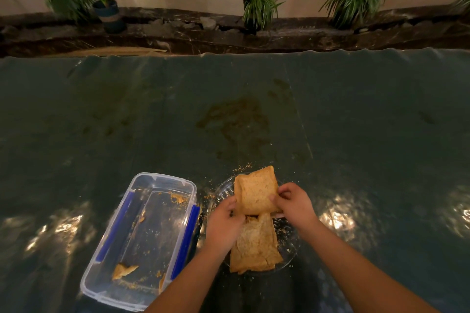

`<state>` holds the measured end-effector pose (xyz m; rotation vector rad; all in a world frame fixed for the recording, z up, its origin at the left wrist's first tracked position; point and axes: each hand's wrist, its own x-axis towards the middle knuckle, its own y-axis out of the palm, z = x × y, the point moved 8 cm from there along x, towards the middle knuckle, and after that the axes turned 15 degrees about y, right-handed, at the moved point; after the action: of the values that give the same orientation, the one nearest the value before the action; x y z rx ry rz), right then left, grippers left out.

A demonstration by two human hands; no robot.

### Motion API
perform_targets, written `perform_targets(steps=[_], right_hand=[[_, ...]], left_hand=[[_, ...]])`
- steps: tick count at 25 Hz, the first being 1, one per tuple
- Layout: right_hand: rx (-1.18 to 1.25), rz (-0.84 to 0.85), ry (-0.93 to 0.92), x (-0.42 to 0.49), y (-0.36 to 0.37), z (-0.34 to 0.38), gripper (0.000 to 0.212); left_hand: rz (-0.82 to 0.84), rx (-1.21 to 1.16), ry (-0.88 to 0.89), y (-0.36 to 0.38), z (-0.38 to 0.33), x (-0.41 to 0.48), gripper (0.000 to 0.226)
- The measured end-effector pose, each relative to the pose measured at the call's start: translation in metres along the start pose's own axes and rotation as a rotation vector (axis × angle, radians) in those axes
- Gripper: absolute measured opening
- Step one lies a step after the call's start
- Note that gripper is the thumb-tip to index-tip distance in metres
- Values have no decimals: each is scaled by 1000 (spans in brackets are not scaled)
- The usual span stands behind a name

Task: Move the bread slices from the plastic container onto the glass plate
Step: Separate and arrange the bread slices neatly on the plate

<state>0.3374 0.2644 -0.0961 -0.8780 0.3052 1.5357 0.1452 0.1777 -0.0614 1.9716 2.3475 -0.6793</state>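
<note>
The clear plastic container (112, 256) with blue side clips lies at the lower left and holds only crumbs and small torn bread bits (124, 270). To its right stands the glass plate (220, 192). Bread slices (255, 249) lie on the near half of the plate. Over the far half I hold a stack of bread slices (255, 190) between both hands. My left hand (223, 223) grips its near left edge. My right hand (292, 202) grips its right edge.
A dark green plastic sheet (254, 109) covers the table, with a brown stain at its middle and crumbs around the plate. Beyond the far edge a dark stone ledge carries potted plants (259, 5).
</note>
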Motion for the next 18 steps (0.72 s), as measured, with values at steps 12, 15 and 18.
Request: perform_targets(steps=[12, 15, 18], right_hand=[[148, 72, 107, 3, -1, -17, 28], [147, 62, 106, 5, 0, -19, 27], [150, 51, 106, 7, 1, -20, 31]], left_hand=[[102, 195, -232, -2, 34, -31, 36], [88, -49, -344, 6, 40, -37, 26], [66, -92, -367, 12, 43, -38, 30]])
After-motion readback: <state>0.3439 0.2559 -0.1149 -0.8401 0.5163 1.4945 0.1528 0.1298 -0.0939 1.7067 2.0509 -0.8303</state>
